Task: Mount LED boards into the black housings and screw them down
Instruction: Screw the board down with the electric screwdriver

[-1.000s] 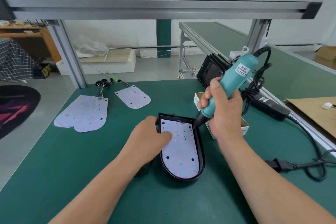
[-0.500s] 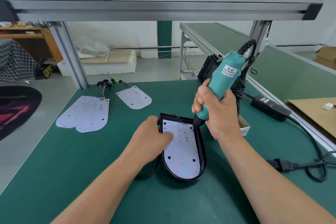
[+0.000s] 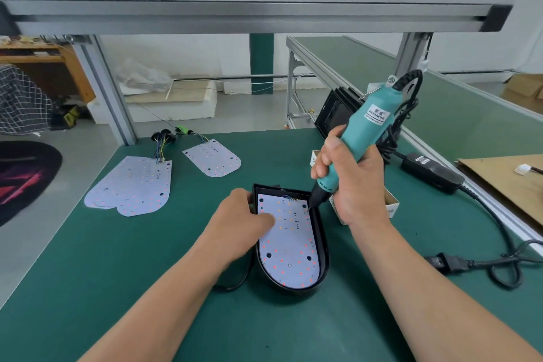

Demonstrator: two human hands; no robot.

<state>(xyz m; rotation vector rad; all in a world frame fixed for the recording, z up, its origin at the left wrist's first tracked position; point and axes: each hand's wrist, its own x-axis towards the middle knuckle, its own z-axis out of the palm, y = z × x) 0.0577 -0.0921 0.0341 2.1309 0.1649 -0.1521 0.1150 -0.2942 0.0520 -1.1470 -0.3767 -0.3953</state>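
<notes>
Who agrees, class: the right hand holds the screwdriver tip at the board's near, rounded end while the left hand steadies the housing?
Wrong place. The head view shows the right hand holding the screwdriver tip at the board's far right corner, not its near, rounded end; the left hand does steady the housing.

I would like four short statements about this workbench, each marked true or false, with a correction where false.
1. The right hand grips a teal electric screwdriver. True.
2. The screwdriver tip is at the rounded near end of the LED board. False: it is at the board's far right corner.
3. The left hand holds the black housing, thumb on the board. True.
4. The loose LED boards lie to the right of the housing. False: they lie to its left, further back.
</notes>
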